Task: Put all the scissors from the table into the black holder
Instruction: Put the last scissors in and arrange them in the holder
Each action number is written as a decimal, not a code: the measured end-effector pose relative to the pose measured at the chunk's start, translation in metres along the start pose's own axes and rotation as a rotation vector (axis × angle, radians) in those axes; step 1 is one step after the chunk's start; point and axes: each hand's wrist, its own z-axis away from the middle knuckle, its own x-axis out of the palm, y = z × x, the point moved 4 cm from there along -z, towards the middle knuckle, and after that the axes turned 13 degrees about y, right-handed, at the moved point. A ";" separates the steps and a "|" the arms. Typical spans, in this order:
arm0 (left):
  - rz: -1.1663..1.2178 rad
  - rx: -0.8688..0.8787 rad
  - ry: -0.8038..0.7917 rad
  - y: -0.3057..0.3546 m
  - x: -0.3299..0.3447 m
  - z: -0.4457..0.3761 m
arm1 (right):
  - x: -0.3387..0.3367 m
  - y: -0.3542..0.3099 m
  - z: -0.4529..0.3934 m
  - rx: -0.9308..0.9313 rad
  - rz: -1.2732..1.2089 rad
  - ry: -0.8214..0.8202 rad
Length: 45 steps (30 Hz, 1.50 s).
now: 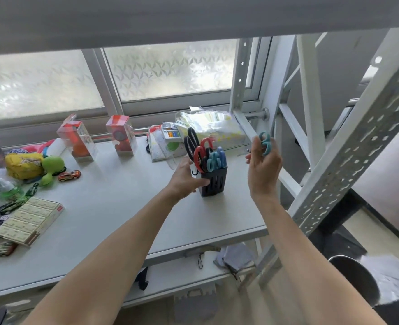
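Right now the teal-handled pair of scissors (pixel 265 143) is up in the air, grasped in the right hand (pixel 263 168), whose fingers close around it just below the two finger loops; the loops stick out above the fingertips, and the blades are hidden behind the hand. To the left of that grip and lower down stands the black slotted plastic holder (pixel 213 184), upright on the pale grey tabletop (pixel 114 202). It already carries several scissors: a black-handled pair (pixel 192 143) rising highest, a red-handled pair (pixel 201 153) in front of it, and blue and teal handles (pixel 216 160) bunched on the side nearer the raised scissors. The left hand (pixel 185 179) wraps the holder's far side from the grip, thumb across its front face, holding it.

Beyond the holder, further from the person, lie clear plastic packets with yellow contents (pixel 213 126) and a small open paint set (pixel 170 134). Well away on the far left sit two clear red-topped boxes (pixel 121 136), a green soft toy (pixel 50 166), a small orange toy car (pixel 69 175) and a flat cream box (pixel 29 220).
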 end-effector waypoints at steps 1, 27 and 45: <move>-0.015 0.013 0.000 0.002 0.002 -0.001 | 0.007 0.001 -0.004 0.009 0.011 -0.049; -0.074 0.050 0.043 0.015 0.009 0.002 | 0.039 -0.023 -0.011 -0.218 0.223 -0.379; -0.007 0.104 0.007 0.017 -0.004 0.000 | 0.052 0.026 0.021 0.060 0.260 -0.823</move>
